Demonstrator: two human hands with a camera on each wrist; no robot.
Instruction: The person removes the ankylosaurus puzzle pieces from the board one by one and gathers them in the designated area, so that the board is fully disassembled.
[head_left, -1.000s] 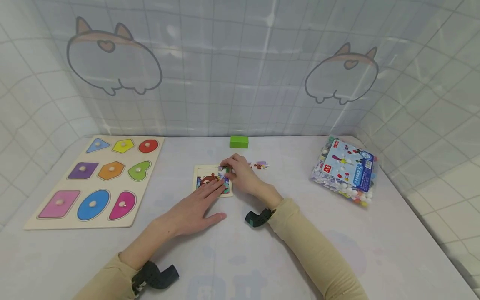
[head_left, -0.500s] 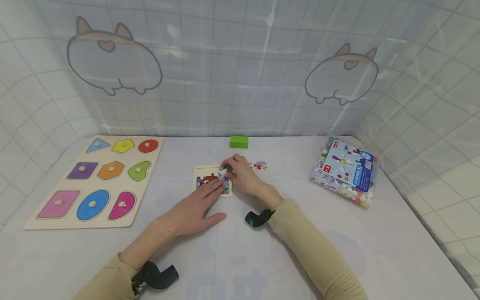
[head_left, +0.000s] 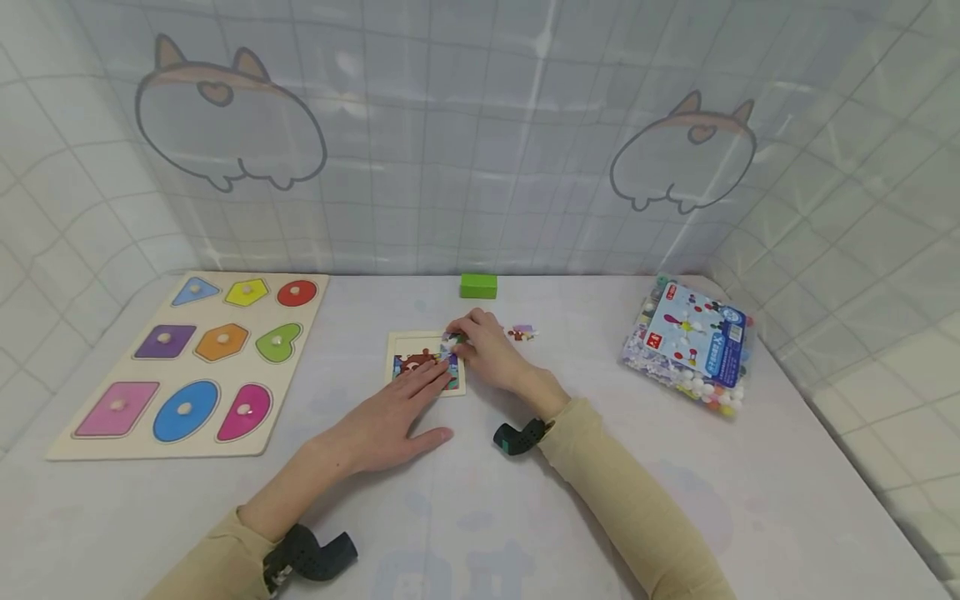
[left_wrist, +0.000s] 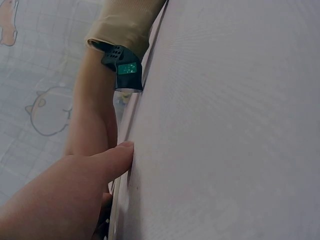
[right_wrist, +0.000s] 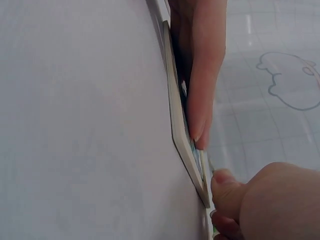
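A small wooden jigsaw puzzle tray (head_left: 405,335) with a brown bear picture lies mid-table. My left hand (head_left: 386,421) rests over its lower part with fingers extended on the picture and thumb spread out on the table. At the tray's upper right corner, my right hand (head_left: 487,350) pinches a colourful jigsaw piece (head_left: 450,342) between thumb and fingers. In the right wrist view, the left fingers (right_wrist: 205,75) lie across the tray's pale edge (right_wrist: 176,120), with the right thumb close to its corner. Loose jigsaw pieces (head_left: 522,333) lie just beyond the right hand.
A wooden board (head_left: 281,408) with several knobbed coloured shapes lies at the left. Behind the tray sits a green block (head_left: 478,286). At the right is a clear pack (head_left: 693,337) of coloured beads with a blue label. A tile-patterned curtain (head_left: 465,167) stands behind the table.
My right hand has shifted very slightly to the right, still pinching the jigsaw piece at the tray's corner. The left hand keeps its place on the puzzle.
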